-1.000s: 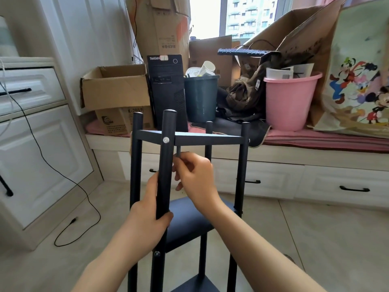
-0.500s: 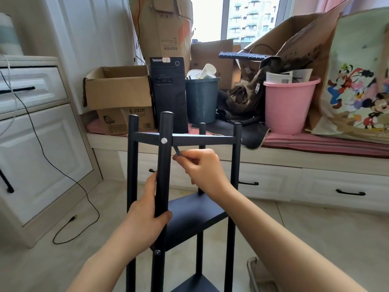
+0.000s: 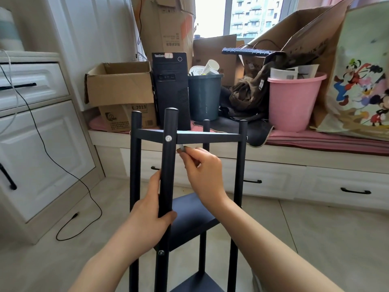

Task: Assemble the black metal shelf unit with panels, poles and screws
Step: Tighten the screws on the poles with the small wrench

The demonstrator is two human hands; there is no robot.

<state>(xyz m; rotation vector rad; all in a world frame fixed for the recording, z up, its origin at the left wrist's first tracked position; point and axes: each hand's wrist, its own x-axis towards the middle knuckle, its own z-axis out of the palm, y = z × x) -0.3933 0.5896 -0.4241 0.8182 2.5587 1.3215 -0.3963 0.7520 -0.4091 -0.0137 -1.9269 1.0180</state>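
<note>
Shelf (image 3: 187, 186) stands upright on the floor, mid-frame, in front of the window bench (image 3: 294, 148). 4 poles up, 3 panels visible: top panel (image 3: 208, 138), middle panel (image 3: 193, 220), bottom panel (image 3: 200, 283) partly cut off at the frame edge.

Landmark = near pole (image 3: 168, 175), the closest one.

Left hand (image 3: 147, 220) is wrapped round the near pole, below the top panel and above the lower screw (image 3: 161, 252), thumb on the right side; firm full-hand grip, steadying the frame.

Right hand (image 3: 202, 171) sits just right of the near pole, right under the top panel, fingertips pinched on a small grey tool (image 3: 181, 147), probably a hex key; too small to be sure. The tool tip is at the pole's right side, just below the top screw (image 3: 168, 138). Cannot tell if it is engaged in anything.

Top screw is seated in the near pole at top-panel height, head facing the camera.

Step, as a judgement: tightening the top panel joints, late in the task, since the frame looks whole.

Next move calls for: tool tip lined up square with a screw head, left hand holding the pole against twist, short turns, since there is little room under the panel. Risk: key slips, shelf wobbles.
</note>
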